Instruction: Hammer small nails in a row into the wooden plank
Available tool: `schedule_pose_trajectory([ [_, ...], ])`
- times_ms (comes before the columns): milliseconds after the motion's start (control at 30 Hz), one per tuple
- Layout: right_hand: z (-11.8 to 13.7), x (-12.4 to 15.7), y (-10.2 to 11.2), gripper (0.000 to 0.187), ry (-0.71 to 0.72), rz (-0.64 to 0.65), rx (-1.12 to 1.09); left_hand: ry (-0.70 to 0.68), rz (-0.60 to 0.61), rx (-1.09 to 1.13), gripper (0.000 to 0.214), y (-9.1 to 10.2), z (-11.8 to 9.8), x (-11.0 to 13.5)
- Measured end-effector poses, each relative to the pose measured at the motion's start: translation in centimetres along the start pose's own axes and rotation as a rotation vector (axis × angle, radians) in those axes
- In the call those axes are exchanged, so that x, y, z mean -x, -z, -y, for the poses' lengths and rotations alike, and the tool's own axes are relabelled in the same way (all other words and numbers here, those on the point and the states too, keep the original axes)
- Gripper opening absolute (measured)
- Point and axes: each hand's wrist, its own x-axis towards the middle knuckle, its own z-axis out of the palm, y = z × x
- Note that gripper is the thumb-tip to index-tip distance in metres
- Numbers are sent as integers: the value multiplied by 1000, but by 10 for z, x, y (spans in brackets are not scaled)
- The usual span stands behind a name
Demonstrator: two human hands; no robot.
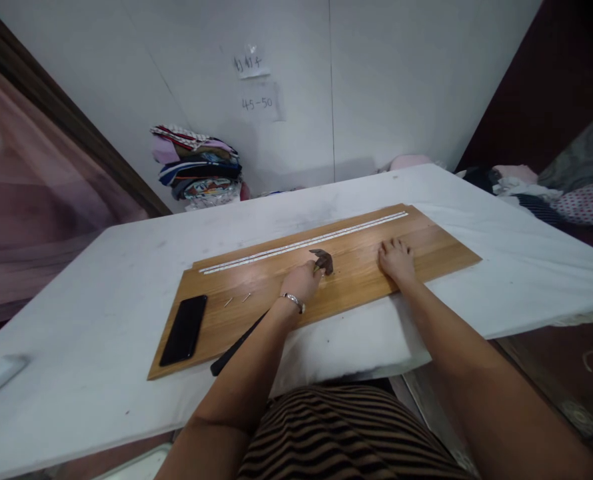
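A long wooden board [426, 243] lies across the white table [76, 300]. On it rests a hammer [322, 260], its dark head near the board's middle and its black handle running back under my left forearm towards the near left. My left hand [301, 283], a bracelet on its wrist, is closed round the hammer just behind the head. My right hand [396, 261] lies flat on the board to the right, fingers stretched out, holding nothing. Two small nails [237, 299] lie loose on the board to the left of my left hand.
A black phone [184, 329] lies on the board's near left end. A thin white strip [301, 243] runs along the board's far edge. Folded fabrics [199, 170] are stacked against the back wall. More cloth [576, 200] is piled at the right.
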Motion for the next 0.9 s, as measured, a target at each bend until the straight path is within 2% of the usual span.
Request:
schedule_pose_trajectory([
  [333, 0, 0, 0, 46, -7, 0, -11, 8, 14, -5, 38, -2, 0, -1],
  [600, 2, 2, 3, 45, -8, -8, -8, 20, 3, 1, 41, 4, -4, 3],
  [900, 3, 2, 4, 44, -7, 0, -9, -1, 2, -46, 39, -2, -1, 1],
])
